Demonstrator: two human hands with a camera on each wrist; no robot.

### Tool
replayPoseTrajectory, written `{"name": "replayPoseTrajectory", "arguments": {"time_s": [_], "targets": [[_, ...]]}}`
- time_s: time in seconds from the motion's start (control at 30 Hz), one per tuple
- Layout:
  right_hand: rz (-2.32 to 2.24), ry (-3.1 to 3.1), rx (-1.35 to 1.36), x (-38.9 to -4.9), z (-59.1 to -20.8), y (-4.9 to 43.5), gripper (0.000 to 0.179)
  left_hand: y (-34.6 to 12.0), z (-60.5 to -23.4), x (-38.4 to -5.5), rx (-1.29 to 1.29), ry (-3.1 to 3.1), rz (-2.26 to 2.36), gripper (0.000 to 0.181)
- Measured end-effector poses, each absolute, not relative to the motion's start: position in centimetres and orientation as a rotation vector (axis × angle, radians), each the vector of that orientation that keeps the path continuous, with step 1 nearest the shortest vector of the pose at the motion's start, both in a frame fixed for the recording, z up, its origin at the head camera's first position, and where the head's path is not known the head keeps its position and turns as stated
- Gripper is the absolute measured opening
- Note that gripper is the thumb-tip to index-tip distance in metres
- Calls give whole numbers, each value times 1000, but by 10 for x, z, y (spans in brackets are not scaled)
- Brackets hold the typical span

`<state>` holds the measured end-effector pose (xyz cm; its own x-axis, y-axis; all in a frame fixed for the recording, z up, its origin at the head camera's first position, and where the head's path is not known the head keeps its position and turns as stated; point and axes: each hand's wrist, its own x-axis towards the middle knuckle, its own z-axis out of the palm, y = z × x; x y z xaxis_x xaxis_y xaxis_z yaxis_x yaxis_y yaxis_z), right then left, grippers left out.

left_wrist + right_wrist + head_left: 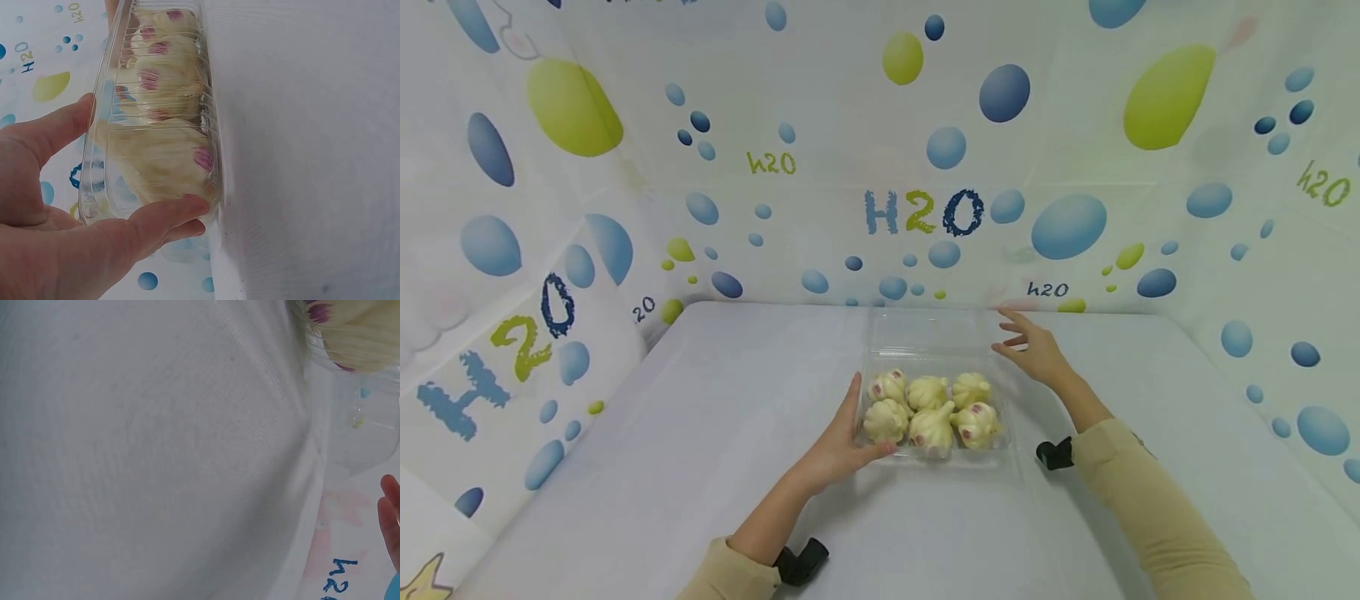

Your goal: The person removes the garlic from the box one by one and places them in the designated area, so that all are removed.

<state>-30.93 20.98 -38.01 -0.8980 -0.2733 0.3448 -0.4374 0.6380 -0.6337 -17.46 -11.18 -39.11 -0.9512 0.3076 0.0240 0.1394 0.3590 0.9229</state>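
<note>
On the bench [737, 400], the left hand [838, 446] holds the clear box [958, 459] of garlic bulbs [930, 428] at its near left corner; the right hand [1033, 350], loosely spread and empty, is beside the far lid [925, 329]. Gentle, steady holding should prevent sliding.

A clear, rectangular plastic box [973, 459] lies open against the left hand [835, 450]. Inside, six cream-coloured garlic bulbs [930, 427] form two rows.

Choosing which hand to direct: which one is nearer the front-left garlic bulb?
Left: the left hand holds the clear box at its front-left corner, beside the front-left garlic bulb; the right hand is farther, by the open lid.
</note>
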Motion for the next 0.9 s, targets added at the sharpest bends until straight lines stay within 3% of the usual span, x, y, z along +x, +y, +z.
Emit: {"name": "replayPoseTrajectory", "arguments": {"time_s": [0.9], "targets": [[1185,-2556,600,-267,-360,200,66,-114,-392,-175,492,2489,1588,99]]}}
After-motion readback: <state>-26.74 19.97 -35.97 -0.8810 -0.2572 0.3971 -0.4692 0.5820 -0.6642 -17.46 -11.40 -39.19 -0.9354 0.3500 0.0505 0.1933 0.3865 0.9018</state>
